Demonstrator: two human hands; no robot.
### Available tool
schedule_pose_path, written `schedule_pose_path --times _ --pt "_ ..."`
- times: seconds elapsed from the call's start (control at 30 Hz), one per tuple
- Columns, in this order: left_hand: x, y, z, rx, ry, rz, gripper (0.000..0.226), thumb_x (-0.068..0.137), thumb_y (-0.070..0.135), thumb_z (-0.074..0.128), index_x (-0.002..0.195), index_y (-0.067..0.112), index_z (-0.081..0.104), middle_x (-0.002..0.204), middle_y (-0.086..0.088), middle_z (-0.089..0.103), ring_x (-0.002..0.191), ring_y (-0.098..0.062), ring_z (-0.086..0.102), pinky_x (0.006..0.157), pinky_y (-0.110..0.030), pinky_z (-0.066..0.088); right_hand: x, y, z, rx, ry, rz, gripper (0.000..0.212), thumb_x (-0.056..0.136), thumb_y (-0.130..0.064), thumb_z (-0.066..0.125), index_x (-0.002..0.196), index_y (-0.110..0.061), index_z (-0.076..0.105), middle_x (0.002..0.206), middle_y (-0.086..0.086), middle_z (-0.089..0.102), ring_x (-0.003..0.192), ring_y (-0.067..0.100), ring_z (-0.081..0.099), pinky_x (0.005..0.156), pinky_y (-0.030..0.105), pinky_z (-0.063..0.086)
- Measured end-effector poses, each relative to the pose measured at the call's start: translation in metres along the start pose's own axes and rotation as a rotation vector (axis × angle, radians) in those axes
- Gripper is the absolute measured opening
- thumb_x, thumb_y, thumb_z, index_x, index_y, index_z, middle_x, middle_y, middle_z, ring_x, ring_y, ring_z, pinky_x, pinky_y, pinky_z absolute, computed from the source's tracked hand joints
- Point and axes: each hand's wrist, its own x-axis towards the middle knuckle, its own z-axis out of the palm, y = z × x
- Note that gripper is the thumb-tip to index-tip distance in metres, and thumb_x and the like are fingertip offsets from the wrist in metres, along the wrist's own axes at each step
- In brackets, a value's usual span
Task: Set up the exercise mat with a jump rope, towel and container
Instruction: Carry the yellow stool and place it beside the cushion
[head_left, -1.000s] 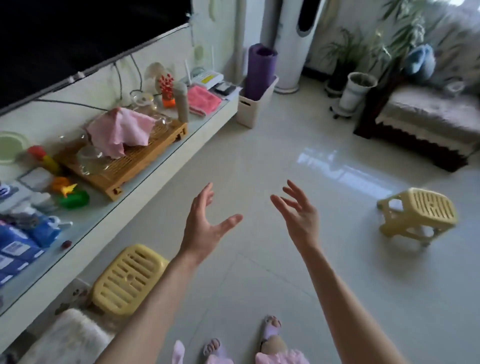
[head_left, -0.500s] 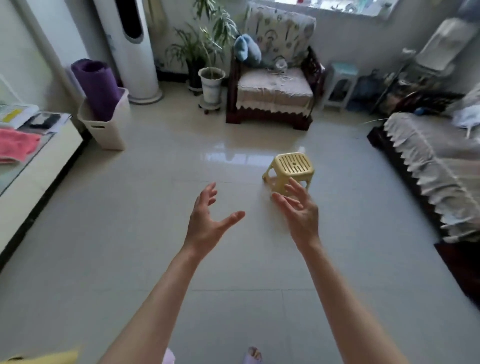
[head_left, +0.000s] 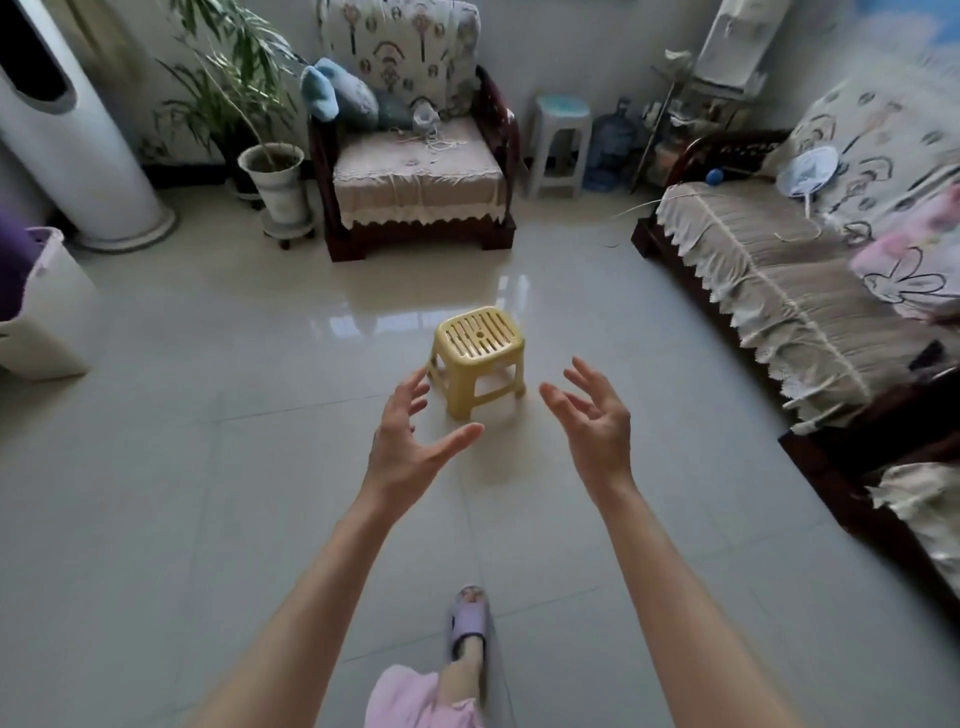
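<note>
My left hand and my right hand are stretched out in front of me above the tiled floor, fingers spread and holding nothing. A rolled purple exercise mat stands in a white bin at the far left edge. A white cord, perhaps the jump rope, lies on the armchair seat. No towel is in view.
A small yellow plastic stool stands on the floor just beyond my hands. An armchair and a potted plant line the back wall. A sofa runs along the right. A tall white air conditioner stands at the left.
The view has swung right, away from the TV shelf, toward the armchair and sofa. Both hands stay raised and empty. The yellow stool now sits just beyond them.
</note>
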Motion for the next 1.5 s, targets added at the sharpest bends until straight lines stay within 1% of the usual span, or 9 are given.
schedule_pose_path --times 0.07,0.17,0.27,0.37,0.6,0.97,1.07,1.37,1.5 --pt "0.026 0.001 0.018 0.009 -0.02 0.011 0.084 0.061 0.05 0.08 0.131 0.039 0.033 0.125 0.011 0.047 0.112 -0.009 0.049 0.089 -0.028 0.039 0.032 0.007 -0.005 -0.021 -0.005 -0.003 0.058 0.082 -0.029 0.072 0.135 -0.019 0.05 0.131 0.003 0.058 0.102 0.013 0.062 0.073 0.016 0.051" --pt "0.087 -0.006 0.048 0.019 -0.012 -0.006 0.09 0.064 0.045 0.08 0.139 0.028 0.035 0.125 0.012 0.046 0.112 -0.009 0.048 0.089 -0.027 0.039 0.107 0.018 -0.007 -0.037 -0.023 0.013 0.059 0.083 -0.029 0.072 0.136 -0.018 0.05 0.133 0.004 0.057 0.105 0.015 0.061 0.073 0.015 0.049" --pt "0.143 -0.011 0.068 0.017 0.022 -0.047 0.085 0.068 0.035 0.08 0.139 0.025 0.036 0.125 0.011 0.046 0.113 -0.01 0.048 0.091 -0.03 0.04 0.17 0.023 -0.003 -0.028 -0.049 0.054 0.058 0.083 -0.027 0.072 0.136 -0.018 0.05 0.131 0.003 0.057 0.105 0.014 0.061 0.068 0.01 0.049" --pt "0.198 -0.009 0.084 0.026 0.058 -0.098 0.089 0.066 0.039 0.079 0.141 0.023 0.035 0.126 0.009 0.047 0.114 -0.01 0.049 0.094 -0.031 0.041 0.23 0.027 0.003 -0.041 -0.09 0.084 0.059 0.083 -0.026 0.072 0.137 -0.018 0.049 0.126 -0.001 0.057 0.102 0.012 0.06 0.065 0.009 0.05" --pt "0.297 -0.016 0.104 0.041 0.146 -0.177 0.092 0.066 0.041 0.079 0.144 0.022 0.032 0.138 -0.002 0.047 0.118 -0.011 0.048 0.095 -0.029 0.04 0.349 0.031 0.026 -0.059 -0.199 0.112 0.061 0.082 -0.027 0.072 0.138 -0.017 0.048 0.122 -0.004 0.056 0.106 0.016 0.06 0.08 0.02 0.05" --pt "0.467 -0.051 0.172 0.002 0.313 -0.353 0.09 0.068 0.034 0.081 0.143 0.022 0.033 0.137 -0.001 0.047 0.119 -0.012 0.047 0.096 -0.027 0.038 0.556 0.075 0.063 -0.099 -0.407 0.18 0.063 0.082 -0.028 0.071 0.139 -0.016 0.046 0.131 0.004 0.056 0.107 0.015 0.059 0.064 0.007 0.05" --pt "0.509 -0.056 0.19 -0.009 0.347 -0.402 0.09 0.068 0.033 0.081 0.143 0.022 0.033 0.135 0.001 0.047 0.119 -0.012 0.047 0.094 -0.025 0.037 0.608 0.087 0.073 -0.127 -0.458 0.205 0.063 0.082 -0.029 0.072 0.138 -0.017 0.047 0.132 0.005 0.057 0.109 0.016 0.06 0.068 0.011 0.051" --pt "0.594 -0.096 0.211 -0.025 0.423 -0.533 0.09 0.068 0.032 0.082 0.143 0.023 0.034 0.13 0.006 0.046 0.121 -0.013 0.048 0.096 -0.025 0.037 0.707 0.132 0.114 -0.164 -0.57 0.29 0.059 0.083 -0.025 0.072 0.137 -0.016 0.049 0.128 0.003 0.058 0.109 0.016 0.061 0.077 0.017 0.052" --pt "0.618 -0.128 0.213 -0.05 0.426 -0.595 0.09 0.067 0.033 0.081 0.143 0.023 0.033 0.132 0.003 0.047 0.123 -0.015 0.047 0.098 -0.029 0.038 0.73 0.163 0.127 -0.172 -0.549 0.353 0.059 0.082 -0.025 0.073 0.136 -0.017 0.05 0.122 0.001 0.06 0.11 0.017 0.061 0.069 0.01 0.052"
